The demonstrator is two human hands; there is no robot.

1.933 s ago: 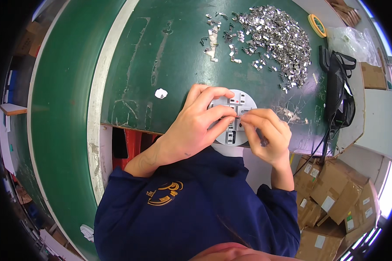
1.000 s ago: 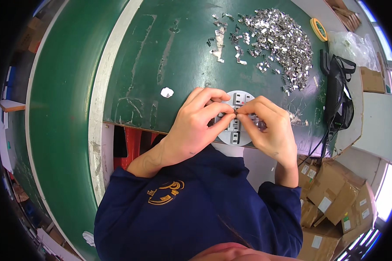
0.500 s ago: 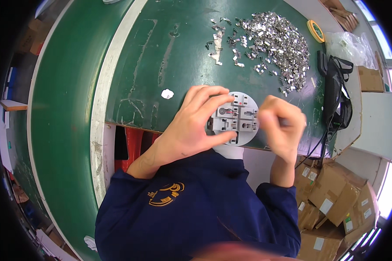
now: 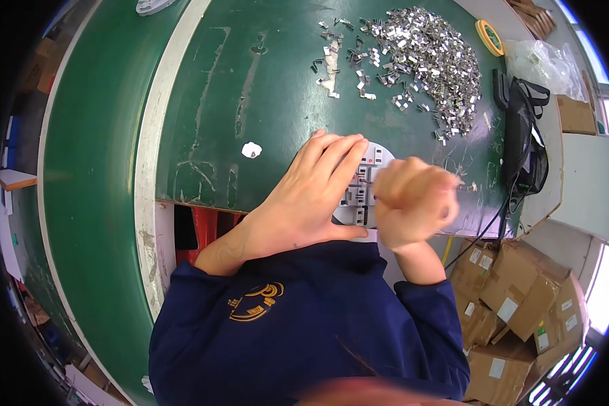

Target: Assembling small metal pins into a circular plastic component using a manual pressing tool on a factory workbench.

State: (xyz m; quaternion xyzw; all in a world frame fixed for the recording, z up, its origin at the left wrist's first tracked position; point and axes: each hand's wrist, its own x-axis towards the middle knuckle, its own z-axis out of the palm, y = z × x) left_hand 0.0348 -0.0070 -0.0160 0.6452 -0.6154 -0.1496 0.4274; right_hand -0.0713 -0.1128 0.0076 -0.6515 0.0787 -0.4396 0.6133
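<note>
At the table's near edge lies a round grey fixture (image 4: 380, 157) with raised blocks, slots and small red spots. My left hand (image 4: 304, 186) spans its left side, long fingers over the top and far edge, thumb along the near edge, holding it. Much of the fixture is hidden under this hand. My right hand (image 4: 416, 203) is a closed fist over the fixture's right side, smeared by motion. Whatever the fist holds is hidden; a thin dark shaft (image 4: 365, 181) shows between the two hands.
Small shiny metal clips (image 4: 430, 61) form a large pile at the far right. Beyond are a yellow tape roll (image 4: 489, 38), a clear plastic bag (image 4: 545, 64) and a black mesh bag (image 4: 521, 135). Cardboard boxes (image 4: 514, 291) stand lower right. A white scrap (image 4: 252, 149) lies left.
My right fist has moved left over the fixture and turned. My left hand has slid right, with its fingers flatter, covering more of the fixture. The whole view has shifted slightly.
</note>
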